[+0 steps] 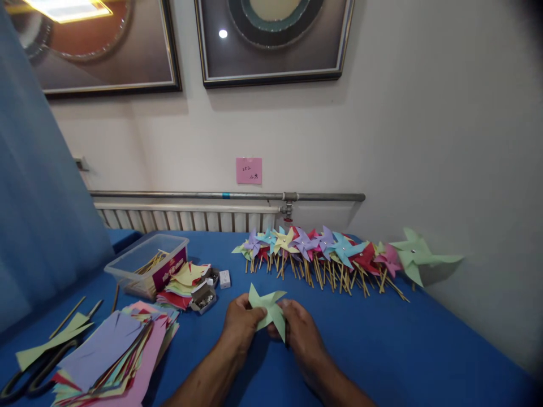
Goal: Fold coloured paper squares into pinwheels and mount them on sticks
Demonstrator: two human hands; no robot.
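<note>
A pale green paper pinwheel, its blades folded in to the centre, is held up above the blue table in the head view. My left hand pinches it from the left, the thumb lying near the middle of the folds. On the right, my right hand grips the blade edge, with some fingers hidden behind the paper. Whether a pin sits in the centre I cannot tell. Beyond my hands lies a long row of finished pinwheels on wooden sticks, in several colours.
A stack of cut coloured paper lies at the left, beside scissors partly under green paper. Behind it are a clear plastic box of sticks, small open boxes of metal pins and a small white box. The blue tablecloth meets the right wall.
</note>
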